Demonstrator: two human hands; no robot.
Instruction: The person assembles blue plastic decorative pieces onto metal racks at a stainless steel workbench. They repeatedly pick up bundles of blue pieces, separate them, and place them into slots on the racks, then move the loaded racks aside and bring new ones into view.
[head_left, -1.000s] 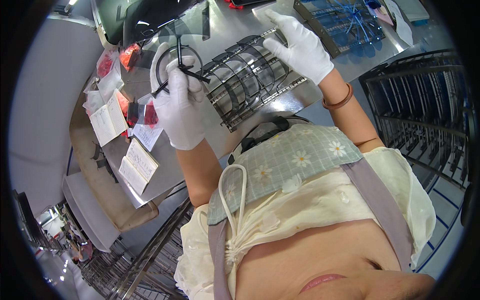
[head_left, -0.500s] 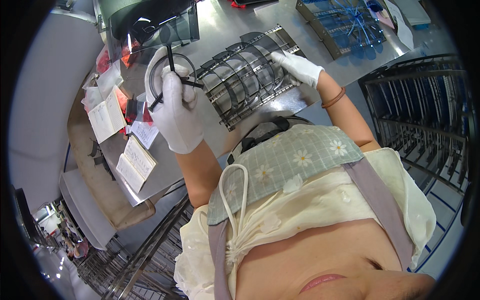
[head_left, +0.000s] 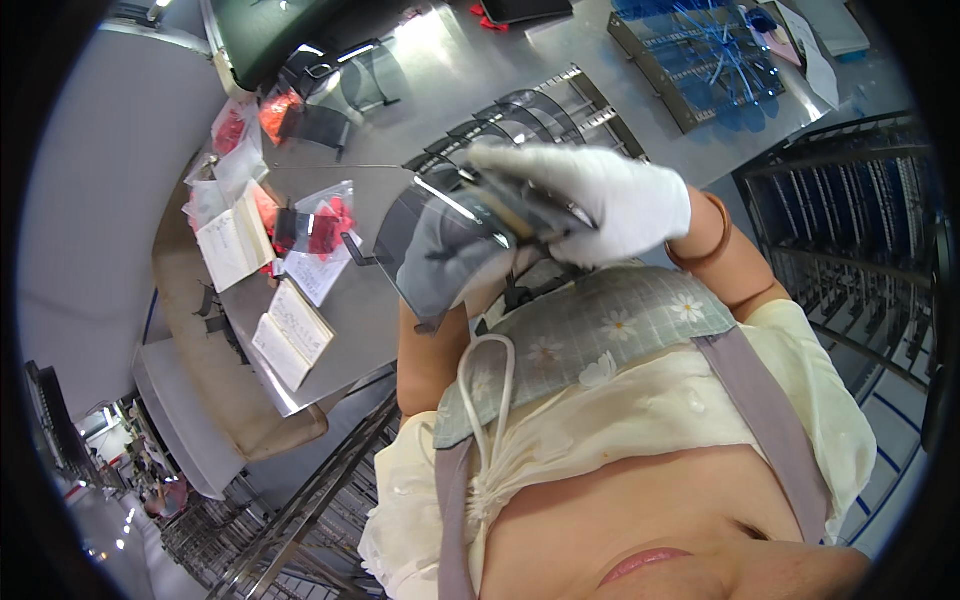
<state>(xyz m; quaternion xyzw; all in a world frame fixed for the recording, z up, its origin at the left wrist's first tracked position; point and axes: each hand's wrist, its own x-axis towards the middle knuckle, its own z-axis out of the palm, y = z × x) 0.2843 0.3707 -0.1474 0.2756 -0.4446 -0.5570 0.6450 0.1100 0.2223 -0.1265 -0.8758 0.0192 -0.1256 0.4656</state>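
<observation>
A curved, smoky see-through sheet [head_left: 400, 235] with black tabs at its ends is held up in front of me. Through it shows my left hand [head_left: 455, 255], white-gloved and closed at the sheet; its fingers are partly hidden and blurred. From the right, my right hand [head_left: 610, 200], in a white glove too, grips the sheet's dark right-hand part between thumb and fingers, smeared by motion. Behind both hands, a metal slotted rack [head_left: 620, 125] bears several dark curved sheets [head_left: 540, 110] standing in a row; its near part is covered.
More tinted pieces [head_left: 370, 75] lie at the back left. Open notebooks [head_left: 290, 335] and bags with red items [head_left: 235, 125] line the table's left side. A second rack with blue lenses [head_left: 700, 70] stands back right; slotted metal shelving [head_left: 840, 200] is beyond the table.
My right hand has left the rack and come leftward to the tinted sheet. My left hand has moved right and nearer me, turning the piece so its sheet faces me.
</observation>
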